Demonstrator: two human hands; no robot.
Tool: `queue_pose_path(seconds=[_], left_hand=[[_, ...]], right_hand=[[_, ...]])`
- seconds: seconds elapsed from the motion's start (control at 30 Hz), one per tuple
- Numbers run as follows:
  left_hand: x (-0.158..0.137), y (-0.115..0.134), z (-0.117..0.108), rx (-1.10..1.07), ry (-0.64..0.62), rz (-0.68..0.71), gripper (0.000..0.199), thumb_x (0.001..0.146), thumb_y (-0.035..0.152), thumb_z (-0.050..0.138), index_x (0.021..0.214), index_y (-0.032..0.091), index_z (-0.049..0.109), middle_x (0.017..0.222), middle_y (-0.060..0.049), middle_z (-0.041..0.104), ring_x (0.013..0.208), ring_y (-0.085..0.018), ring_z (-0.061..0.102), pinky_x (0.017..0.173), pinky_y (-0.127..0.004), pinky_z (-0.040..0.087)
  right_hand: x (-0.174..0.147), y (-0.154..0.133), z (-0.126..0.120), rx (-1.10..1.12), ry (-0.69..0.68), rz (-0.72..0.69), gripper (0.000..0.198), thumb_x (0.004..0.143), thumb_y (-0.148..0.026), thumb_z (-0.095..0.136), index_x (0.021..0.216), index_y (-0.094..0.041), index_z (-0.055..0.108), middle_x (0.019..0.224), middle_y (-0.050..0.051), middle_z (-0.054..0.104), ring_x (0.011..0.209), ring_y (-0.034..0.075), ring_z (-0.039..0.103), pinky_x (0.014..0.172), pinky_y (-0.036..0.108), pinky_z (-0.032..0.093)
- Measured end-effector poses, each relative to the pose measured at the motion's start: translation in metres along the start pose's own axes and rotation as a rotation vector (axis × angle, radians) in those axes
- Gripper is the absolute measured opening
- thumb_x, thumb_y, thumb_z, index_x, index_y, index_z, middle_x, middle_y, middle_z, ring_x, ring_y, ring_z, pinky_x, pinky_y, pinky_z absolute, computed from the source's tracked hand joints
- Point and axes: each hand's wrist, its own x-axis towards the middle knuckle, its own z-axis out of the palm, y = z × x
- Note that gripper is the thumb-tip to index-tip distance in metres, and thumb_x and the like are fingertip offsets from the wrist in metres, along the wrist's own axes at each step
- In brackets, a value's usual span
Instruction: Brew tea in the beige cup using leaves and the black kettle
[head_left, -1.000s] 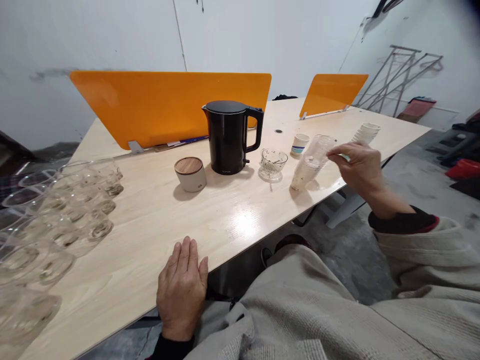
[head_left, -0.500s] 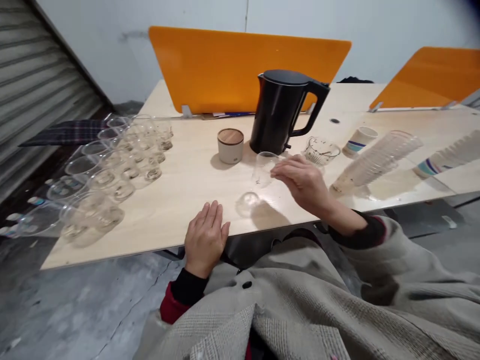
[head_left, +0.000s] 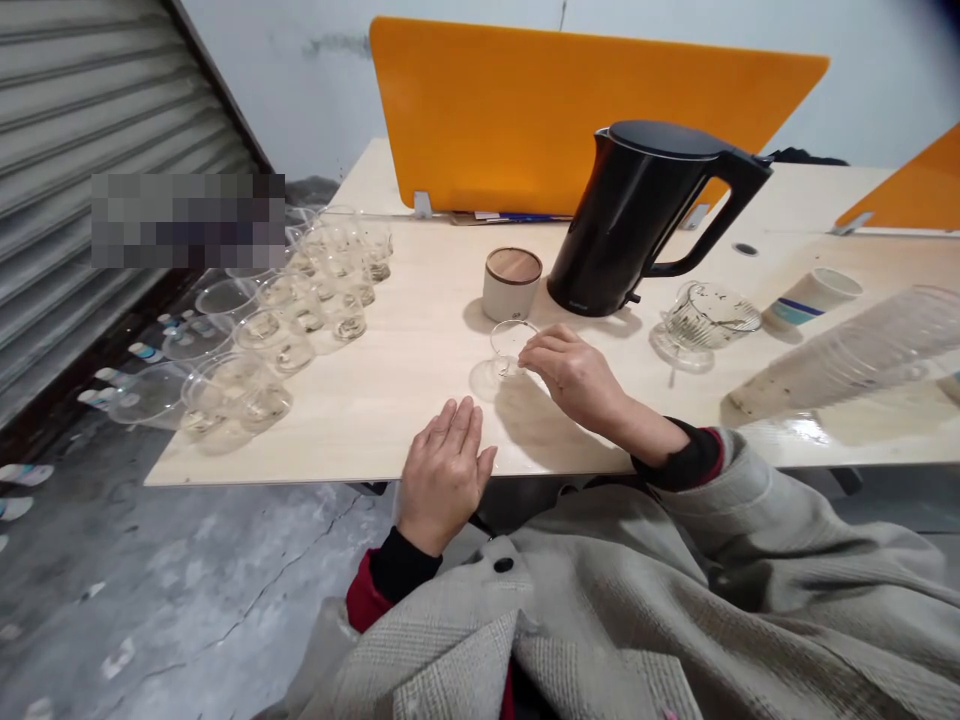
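Observation:
My right hand point(head_left: 574, 378) pinches the side of a clear plastic cup point(head_left: 513, 342) near the middle of the table. The cup is low over the wood, and whether its base touches is hard to tell. Some dark specks show inside it. With fingers together and stretched out, my left hand point(head_left: 448, 470) lies flat at the table's front edge and holds nothing. Just behind the cup stands a pale canister point(head_left: 510, 298) with a wooden lid. A black electric kettle point(head_left: 637, 215) is beyond my right hand.
Clear cups point(head_left: 266, 340) with dark bits in them stand in rows at the left. To the right are a ribbed clear bowl point(head_left: 709, 318) with dark bits, a paper cup point(head_left: 817, 298) and a leaning stack of plastic cups point(head_left: 847, 350). An orange divider point(head_left: 585, 115) stands behind.
My right hand has lowered the plastic cup toward the table. My left hand stays flat at the edge. The view has turned to the left.

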Motion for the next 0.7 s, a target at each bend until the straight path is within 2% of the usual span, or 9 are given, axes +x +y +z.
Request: queue_pose_path(seconds=[0.17, 0.27, 0.4, 0.53, 0.6, 0.7], left_hand=[[0.000, 0.000, 0.000, -0.006, 0.014, -0.001, 0.046, 0.111, 0.035, 0.049, 0.147, 0.012, 0.067, 0.153, -0.013, 0.067, 0.143, -0.032, 0.063, 0.109, -0.044, 0.050], [0.000, 0.001, 0.000, 0.002, 0.030, 0.005, 0.045, 0.111, 0.034, 0.049, 0.146, 0.012, 0.067, 0.153, -0.013, 0.067, 0.142, -0.032, 0.064, 0.109, -0.044, 0.050], [0.000, 0.000, 0.001, 0.012, 0.044, 0.014, 0.045, 0.111, 0.034, 0.050, 0.146, 0.010, 0.067, 0.153, -0.014, 0.067, 0.141, -0.033, 0.065, 0.106, -0.045, 0.051], [0.000, 0.000, 0.002, 0.000, 0.034, 0.006, 0.045, 0.110, 0.034, 0.051, 0.147, 0.011, 0.067, 0.153, -0.013, 0.067, 0.142, -0.033, 0.064, 0.106, -0.045, 0.051], [0.000, 0.000, 0.002, -0.006, 0.026, -0.002, 0.045, 0.110, 0.034, 0.052, 0.147, 0.013, 0.067, 0.154, -0.013, 0.067, 0.142, -0.034, 0.064, 0.106, -0.046, 0.052], [0.000, 0.000, 0.002, -0.013, 0.034, -0.003, 0.045, 0.110, 0.034, 0.051, 0.147, 0.013, 0.068, 0.153, -0.013, 0.067, 0.141, -0.034, 0.065, 0.106, -0.046, 0.052]], right_hand=[[-0.004, 0.000, -0.001, 0.057, 0.081, -0.017, 0.025, 0.102, -0.016, 0.061, 0.116, -0.023, 0.080, 0.121, 0.010, 0.081, 0.120, 0.031, 0.068, 0.105, 0.050, 0.058], [-0.011, 0.002, -0.010, 0.061, 0.184, 0.015, 0.034, 0.100, -0.014, 0.064, 0.129, -0.025, 0.078, 0.136, 0.010, 0.077, 0.130, 0.032, 0.066, 0.112, 0.056, 0.055], [-0.016, 0.012, -0.018, 0.055, 0.227, 0.039, 0.039, 0.098, -0.016, 0.069, 0.135, -0.026, 0.075, 0.137, 0.010, 0.077, 0.128, 0.033, 0.068, 0.109, 0.059, 0.057], [-0.010, 0.019, -0.006, 0.054, 0.181, -0.005, 0.029, 0.097, -0.017, 0.070, 0.124, -0.022, 0.079, 0.139, 0.013, 0.075, 0.128, 0.035, 0.067, 0.109, 0.060, 0.057], [-0.005, 0.019, 0.001, 0.061, 0.158, -0.022, 0.018, 0.100, -0.018, 0.066, 0.108, -0.021, 0.081, 0.132, 0.012, 0.078, 0.126, 0.034, 0.067, 0.108, 0.058, 0.057], [-0.002, 0.017, 0.006, 0.077, 0.151, -0.030, 0.021, 0.104, -0.021, 0.062, 0.092, -0.022, 0.080, 0.117, 0.010, 0.082, 0.120, 0.032, 0.069, 0.104, 0.055, 0.058]])
